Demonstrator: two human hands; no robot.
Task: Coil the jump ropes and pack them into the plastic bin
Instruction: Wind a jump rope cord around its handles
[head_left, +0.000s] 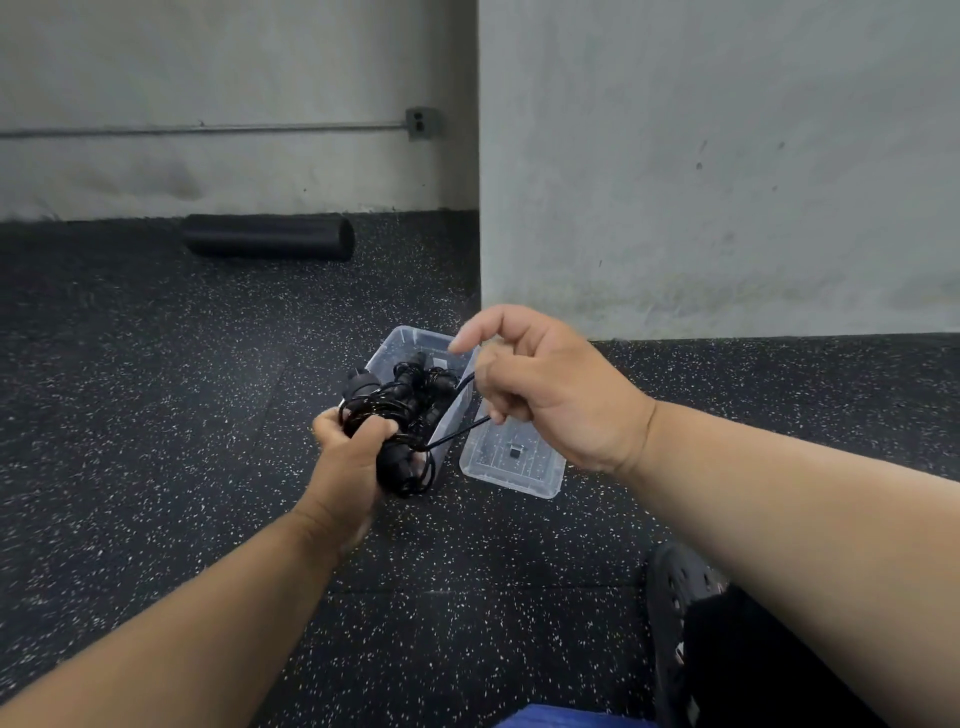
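Observation:
My left hand (349, 451) grips a black jump rope bundle (396, 457), handles and coiled cord together, just in front of the clear plastic bin (402, 340). My right hand (530, 384) is raised to the right of it and pinches a loose stretch of the same rope's cord (452, 435), which runs taut from the bundle up to its fingers. Inside the bin lie other coiled black jump ropes (423, 382). The bin sits on the speckled black floor, partly hidden behind both hands.
The bin's clear lid (511, 462) lies flat on the floor right of the bin. A black foam roller (270, 236) rests by the far wall. A grey concrete pillar (717, 166) stands behind. My black shoe (680, 587) is at lower right.

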